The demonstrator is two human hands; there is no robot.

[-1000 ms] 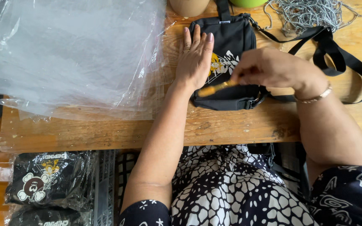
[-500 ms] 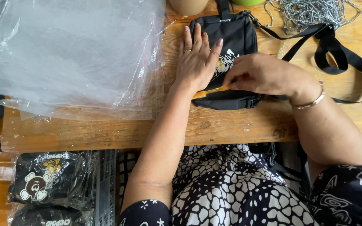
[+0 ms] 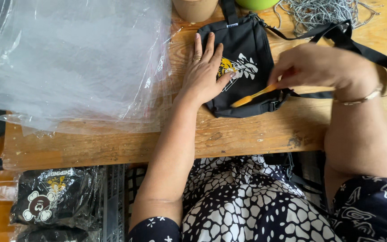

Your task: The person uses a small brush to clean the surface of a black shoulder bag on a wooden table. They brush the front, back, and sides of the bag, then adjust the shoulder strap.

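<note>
Bag (image 3: 242, 49) lies flat on the table (image 3: 256, 134), right of the plastic sheets (image 3: 72, 62). Left hand (image 3: 204, 74) presses on it, fingers spread, gripping nothing. Just right of that palm, the right hand (image 3: 321, 67) pinches a yellow stick (image 3: 251, 95), perhaps a brush, its tip touching the bag's lower edge.

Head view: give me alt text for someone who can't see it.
A person's left hand presses flat on a small black bag on a wooden table, while the right hand holds a thin orange tool at the bag's lower edge. Clear plastic bags are stacked to the left; a metal chain lies at the top.
</note>
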